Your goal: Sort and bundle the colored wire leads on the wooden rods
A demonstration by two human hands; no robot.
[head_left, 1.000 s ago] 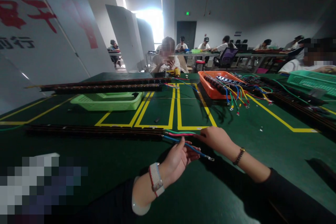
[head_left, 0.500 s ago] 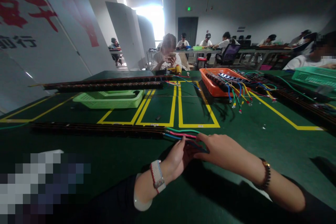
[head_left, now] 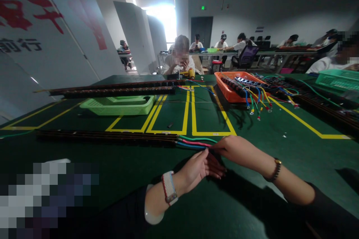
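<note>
A long dark strip assembly [head_left: 112, 138] lies across the green table. From its right end come a green wire [head_left: 196, 139], a pink-red wire [head_left: 195, 143] and a blue wire [head_left: 189, 146]. My right hand [head_left: 234, 149] is closed over the wires' free ends, thumb and fingertips pinched together, hiding the tips. Just below, my left hand [head_left: 196, 168] has its fingers stretched out, palm turned toward the right hand. Its thumb tip meets the blue wire near the right fingertips.
Beyond are a light green basket [head_left: 120, 109], more dark strips [head_left: 117, 90] and an orange basket [head_left: 238, 97] holding wired strips. Yellow tape [head_left: 171, 132] marks the table. A teal basket [head_left: 336, 80] stands at right; a person [head_left: 179, 58] sits opposite with a yellow tool [head_left: 191, 73] nearby.
My left hand has shifted slightly right along the wires and its fingers have straightened. The right hand's fingers have drawn together at the wire ends. The dark strip stays on the table.
</note>
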